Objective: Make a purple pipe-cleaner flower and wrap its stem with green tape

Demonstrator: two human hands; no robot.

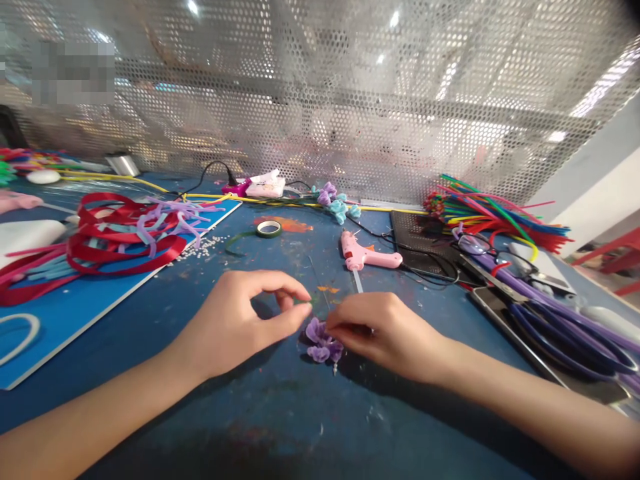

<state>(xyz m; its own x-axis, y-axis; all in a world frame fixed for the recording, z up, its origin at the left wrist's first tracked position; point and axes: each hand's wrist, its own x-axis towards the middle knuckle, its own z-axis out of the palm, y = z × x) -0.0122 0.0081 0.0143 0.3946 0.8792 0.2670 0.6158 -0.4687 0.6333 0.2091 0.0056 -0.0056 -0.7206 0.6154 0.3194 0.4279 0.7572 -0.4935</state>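
My left hand has thumb and forefinger pinched around a small green strip, which looks like floral tape; only a little of it shows at the fingertips. Close beside it, my right hand is closed at the upper right of a purple fuzzy flower, its fingertips hiding part of the petals. A short string of white beads hangs below the petals. From the right fingertips a thin wire slants up and away. Farther back, a roll of green tape lies with its loose end curling left.
A pink glue gun lies behind my right hand, its cord running right. Red ribbon and lilac strips rest on a blue board at left. Scissors and a phone are at right. A perforated metal screen stands behind.
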